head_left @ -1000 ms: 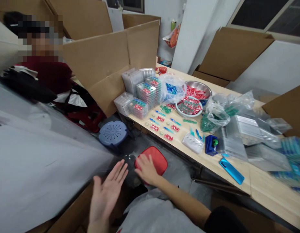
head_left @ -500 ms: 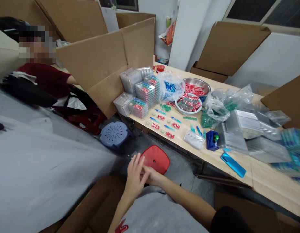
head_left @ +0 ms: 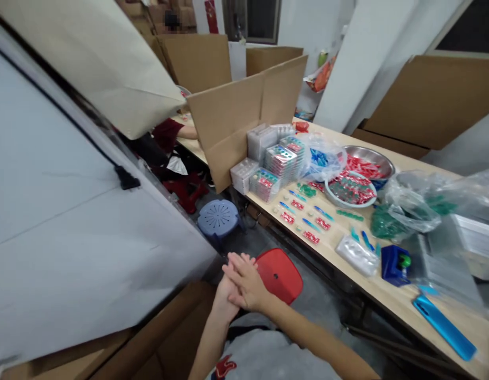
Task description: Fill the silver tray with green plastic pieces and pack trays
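My left hand (head_left: 224, 302) and my right hand (head_left: 248, 283) meet in front of my body, the right laid across the left. The right hand's fingers are stretched out and spread a little. Much of the left palm is covered, but its fingertips show straight behind the right hand. No object is visible in either hand. Just beyond them stands a red stool (head_left: 282, 274), lower than the hands. On the table (head_left: 339, 269) to the right lie small red-and-white packets (head_left: 311, 237), blue sticks (head_left: 310, 224) and green pieces (head_left: 349, 215).
Stacked clear plastic trays (head_left: 282, 159), a metal bowl (head_left: 387, 161), a white basket (head_left: 349, 205), a blue tape dispenser (head_left: 393, 266) and a phone (head_left: 444, 327) occupy the table. A blue stool (head_left: 217, 217) stands left of it. A cardboard box (head_left: 228, 116) partly hides another person's arm (head_left: 188, 132).
My view has swung left, so the table and stools appear farther right. Both hands stay together; the right hand now lies over the left, where the left was in front before.
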The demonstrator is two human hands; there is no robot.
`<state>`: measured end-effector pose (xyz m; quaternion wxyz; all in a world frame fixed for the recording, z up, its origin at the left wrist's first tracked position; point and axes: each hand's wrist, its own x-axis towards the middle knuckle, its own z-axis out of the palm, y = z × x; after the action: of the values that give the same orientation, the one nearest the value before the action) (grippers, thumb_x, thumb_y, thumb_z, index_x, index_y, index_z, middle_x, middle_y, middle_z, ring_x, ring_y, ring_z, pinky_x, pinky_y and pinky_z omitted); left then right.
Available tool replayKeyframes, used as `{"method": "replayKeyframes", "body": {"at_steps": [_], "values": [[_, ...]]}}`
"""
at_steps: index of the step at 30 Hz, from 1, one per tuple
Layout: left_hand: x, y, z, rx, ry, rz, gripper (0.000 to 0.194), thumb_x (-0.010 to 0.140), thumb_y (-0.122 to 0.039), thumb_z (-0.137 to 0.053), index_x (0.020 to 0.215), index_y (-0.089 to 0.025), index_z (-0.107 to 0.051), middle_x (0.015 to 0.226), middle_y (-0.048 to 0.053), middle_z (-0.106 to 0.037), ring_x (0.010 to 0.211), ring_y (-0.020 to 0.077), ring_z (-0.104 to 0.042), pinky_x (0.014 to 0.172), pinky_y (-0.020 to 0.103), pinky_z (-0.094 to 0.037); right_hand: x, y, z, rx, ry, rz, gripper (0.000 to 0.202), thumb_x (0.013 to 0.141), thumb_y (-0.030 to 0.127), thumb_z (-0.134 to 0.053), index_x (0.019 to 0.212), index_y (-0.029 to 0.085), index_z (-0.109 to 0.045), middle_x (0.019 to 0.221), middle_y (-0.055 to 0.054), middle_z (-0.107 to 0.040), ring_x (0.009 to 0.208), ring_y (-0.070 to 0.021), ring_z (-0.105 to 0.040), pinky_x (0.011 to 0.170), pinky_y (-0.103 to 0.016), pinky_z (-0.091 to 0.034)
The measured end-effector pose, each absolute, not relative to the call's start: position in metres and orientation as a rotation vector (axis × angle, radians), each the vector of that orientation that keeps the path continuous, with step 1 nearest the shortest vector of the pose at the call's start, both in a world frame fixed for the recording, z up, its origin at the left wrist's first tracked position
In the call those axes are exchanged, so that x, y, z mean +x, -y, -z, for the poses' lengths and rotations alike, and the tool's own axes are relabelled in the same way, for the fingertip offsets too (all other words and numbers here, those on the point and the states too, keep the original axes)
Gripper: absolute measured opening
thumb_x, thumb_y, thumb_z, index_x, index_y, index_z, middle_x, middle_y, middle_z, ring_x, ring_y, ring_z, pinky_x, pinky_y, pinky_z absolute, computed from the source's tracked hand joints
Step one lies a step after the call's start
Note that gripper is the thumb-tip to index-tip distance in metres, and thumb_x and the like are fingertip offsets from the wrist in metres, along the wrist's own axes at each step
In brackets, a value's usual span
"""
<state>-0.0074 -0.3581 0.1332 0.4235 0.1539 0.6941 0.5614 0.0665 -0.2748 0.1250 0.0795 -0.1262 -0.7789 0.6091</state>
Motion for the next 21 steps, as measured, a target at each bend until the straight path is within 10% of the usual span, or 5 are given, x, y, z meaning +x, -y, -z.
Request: {"method": "replayKeyframes", "body": {"at_steps": [5, 9, 13, 17, 21], "values": [[-0.037, 0.386, -0.165, 0.598, -1.637, -1.929, 0.074, 0.088, -0.067, -0.034, 0.145, -0.021, -0.036, 0.155, 0.008, -0.03, 0.143, 0.0266, -0.028, 0.117, 0.043, -0.027, 0.059, 0.258, -0.1, -0.857, 2.077, -2.006, 0.086, 0.08, 0.079, -0.027, 0.132, 0.015, -0.054, 0.145, -0.019, -0.046, 0.139, -0.0348, -0.035, 0.112, -0.06, -0.019], [-0.027, 0.384, -0.123, 0.706, -1.594, -1.636, 0.076, 0.061, -0.062, -0.075, 0.125, -0.024, -0.06, 0.156, 0.006, -0.029, 0.148, 0.0312, -0.005, 0.121, 0.044, 0.003, 0.038, 0.258, -0.124, -0.933, 1.823, -2.255, 0.094, 0.083, 0.077, -0.008, 0.121, 0.01, -0.062, 0.118, -0.024, -0.065, 0.112, -0.0333, -0.062, 0.094, -0.057, -0.044], [-0.021, 0.384, -0.068, 0.501, -1.451, -1.438, 0.072, 0.055, -0.069, -0.074, 0.106, -0.018, -0.069, 0.138, 0.016, -0.053, 0.143, 0.0425, -0.02, 0.116, 0.058, -0.01, 0.024, 0.253, -0.18, -0.84, 1.591, -2.206, 0.083, 0.086, 0.073, -0.007, 0.138, 0.022, -0.047, 0.144, -0.012, -0.05, 0.129, -0.0248, -0.051, 0.107, -0.048, -0.036], [-0.039, 0.387, -0.078, 0.34, -1.22, -1.38, 0.083, 0.078, -0.081, -0.034, 0.121, -0.016, -0.061, 0.13, 0.02, -0.059, 0.129, 0.0377, -0.048, 0.106, 0.06, -0.035, 0.021, 0.266, -0.197, -0.524, 1.785, -1.592, 0.069, 0.084, 0.069, -0.041, 0.137, 0.027, -0.05, 0.155, -0.003, -0.034, 0.145, -0.0257, -0.024, 0.119, -0.048, -0.005], [-0.072, 0.385, -0.144, 0.149, -0.993, -1.59, 0.079, 0.084, -0.077, -0.025, 0.127, -0.02, -0.058, 0.141, 0.013, -0.051, 0.14, 0.0286, -0.035, 0.116, 0.048, -0.025, 0.022, 0.278, -0.139, -0.7, 2.099, -1.788, 0.064, 0.072, 0.068, -0.062, 0.12, 0.025, -0.064, 0.14, -0.006, -0.055, 0.138, -0.0307, -0.036, 0.118, -0.053, 0.0]]}}
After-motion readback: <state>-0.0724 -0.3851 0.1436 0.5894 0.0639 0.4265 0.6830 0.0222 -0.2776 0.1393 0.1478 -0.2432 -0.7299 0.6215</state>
